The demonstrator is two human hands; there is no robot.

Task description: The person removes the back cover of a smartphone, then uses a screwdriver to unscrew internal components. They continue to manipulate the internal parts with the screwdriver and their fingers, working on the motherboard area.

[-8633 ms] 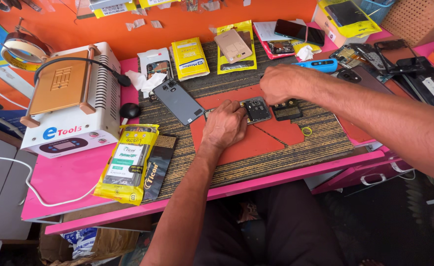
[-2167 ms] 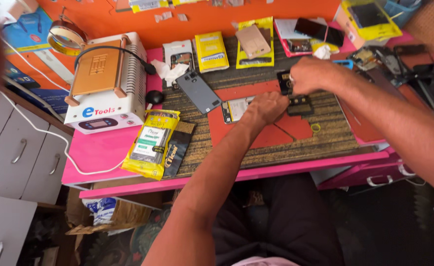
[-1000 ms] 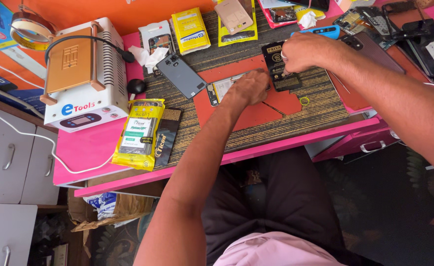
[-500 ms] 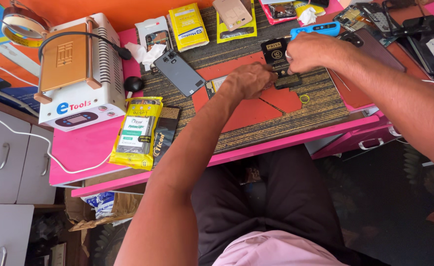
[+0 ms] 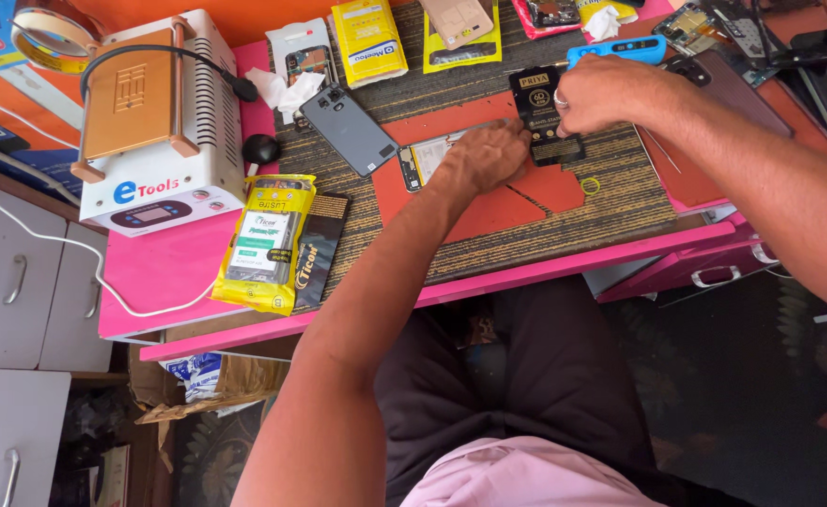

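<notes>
Pink workbench (image 5: pixel 178 272) with red mat (image 5: pixel 488 202), our right hand (image 5: pixel 601 89) pinching a black battery (image 5: pixel 543 113), our left hand (image 5: pixel 484 155) pressing an opened phone (image 5: pixel 425 160), grip unclear.

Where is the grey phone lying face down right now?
In the head view the grey phone lies on the striped mat, left of the left hand and right of the white heating machine.

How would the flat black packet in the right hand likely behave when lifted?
The black packet looks thin and flat, so probably light and slightly bendy. Pinched at one edge by the right hand, it may sag. It seems unlikely to roll.
</notes>
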